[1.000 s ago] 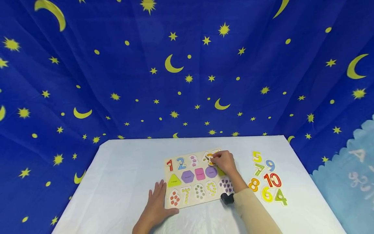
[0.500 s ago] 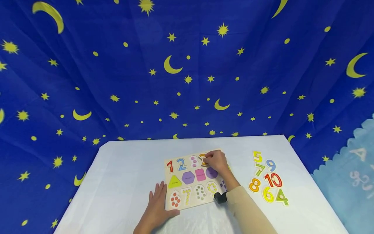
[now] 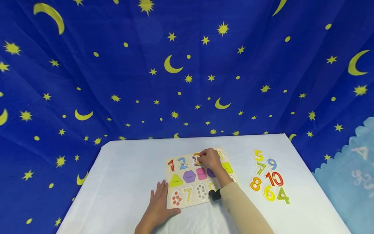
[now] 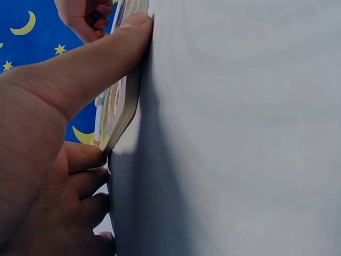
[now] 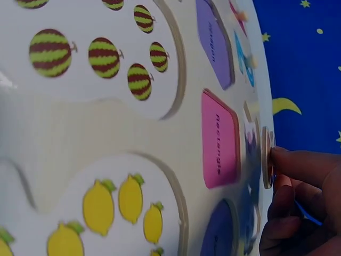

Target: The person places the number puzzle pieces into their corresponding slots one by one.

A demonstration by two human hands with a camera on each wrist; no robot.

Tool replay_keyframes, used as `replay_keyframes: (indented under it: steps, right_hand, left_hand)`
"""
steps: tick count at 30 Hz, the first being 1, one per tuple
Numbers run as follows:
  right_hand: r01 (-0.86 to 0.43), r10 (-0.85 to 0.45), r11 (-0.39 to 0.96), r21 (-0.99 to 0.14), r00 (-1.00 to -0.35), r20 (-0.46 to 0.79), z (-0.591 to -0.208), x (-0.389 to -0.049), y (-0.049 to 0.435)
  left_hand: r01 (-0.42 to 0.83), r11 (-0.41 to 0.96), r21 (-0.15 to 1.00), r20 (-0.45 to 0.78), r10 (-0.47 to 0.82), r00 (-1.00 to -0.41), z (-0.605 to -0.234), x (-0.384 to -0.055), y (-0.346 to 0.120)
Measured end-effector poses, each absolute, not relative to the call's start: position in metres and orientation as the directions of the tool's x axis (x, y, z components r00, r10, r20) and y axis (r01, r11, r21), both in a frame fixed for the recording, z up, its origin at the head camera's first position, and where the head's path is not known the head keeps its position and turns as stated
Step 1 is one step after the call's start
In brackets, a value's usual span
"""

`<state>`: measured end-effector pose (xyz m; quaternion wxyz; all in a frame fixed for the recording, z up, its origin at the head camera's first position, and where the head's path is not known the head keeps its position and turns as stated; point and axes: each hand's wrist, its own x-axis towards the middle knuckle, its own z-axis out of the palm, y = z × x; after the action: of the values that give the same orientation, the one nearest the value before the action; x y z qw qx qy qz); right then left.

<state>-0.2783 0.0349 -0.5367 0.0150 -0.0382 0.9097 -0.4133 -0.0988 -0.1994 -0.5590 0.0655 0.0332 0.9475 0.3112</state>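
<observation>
Orange 3 piece, above puzzle board

Curtained nook (wider setting unclear), starry blue drapes, white table

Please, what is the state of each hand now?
Left hand: open, touching the puzzle board.
Right hand: holding the orange number 3 piece.

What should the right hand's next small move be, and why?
Probably lower the orange 3 into the purple-printed recess beside the 2: the right hand pinches it over that recess, raised off the board, while the left hand rests against the board's edge.
</observation>
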Motion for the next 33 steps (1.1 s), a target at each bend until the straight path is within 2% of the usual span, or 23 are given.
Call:
replay_keyframes:
  steps: [20, 33]
  right_hand:
    - [0.008, -0.095, 0.695, -0.719, -0.990, -0.102, -0.542, -0.274, 0.023]
    - [-0.010, -0.112, 0.734, -0.679, -0.988, -0.107, -0.541, -0.279, 0.016]
  left_hand:
    - [0.036, 0.809, 0.587, -0.096, 0.114, -0.989, -0.557, -0.097, -0.197]
    - [0.017, 0.858, 0.514, -0.133, 0.100, -0.986, -0.550, -0.102, -0.197]
